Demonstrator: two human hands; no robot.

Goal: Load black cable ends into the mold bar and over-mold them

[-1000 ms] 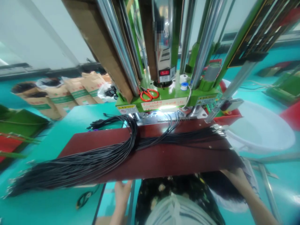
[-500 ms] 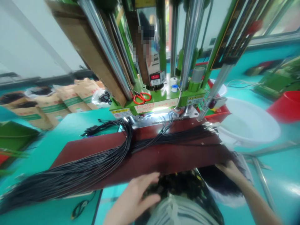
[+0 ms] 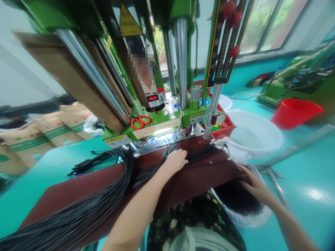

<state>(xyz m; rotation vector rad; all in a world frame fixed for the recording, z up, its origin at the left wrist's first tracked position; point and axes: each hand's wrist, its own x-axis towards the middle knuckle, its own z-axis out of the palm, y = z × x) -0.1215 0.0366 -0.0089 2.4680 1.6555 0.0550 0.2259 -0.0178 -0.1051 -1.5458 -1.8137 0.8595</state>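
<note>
Moved since half a second ago: left hand (image 3: 176,162), up from beside the lap to over a straight bundle of black cables (image 3: 145,176) on the red-brown desk (image 3: 193,183); view also swung rightward. Scarcely shifted: right hand (image 3: 251,183), at the desk's near right corner, just beside a bag (image 3: 240,198) of dark material. Left fingers curled, but impossible to tell whether clamped on cable or only resting; right fingers slightly bent at the desk's edge, grip likewise unclear. Bundle lying crosswise below the machine (image 3: 157,122), metal-tipped ends (image 3: 219,144) far right; curved bundle (image 3: 96,205) sweeping to the near left.

Probable step in hand: handling the straight bundle. Next move probably calling for a sure grasp, without tugging on thin strands (image 3: 171,141) leading to the machine.

Writing: gold characters down a black panel (image 3: 216,45), apparently ending 公司 ("company"), brand not legible. Red handwriting on a pale strip (image 3: 157,129), red-and-white label (image 3: 156,100), yellow warning triangle (image 3: 128,21): all too blurred to read.
</note>
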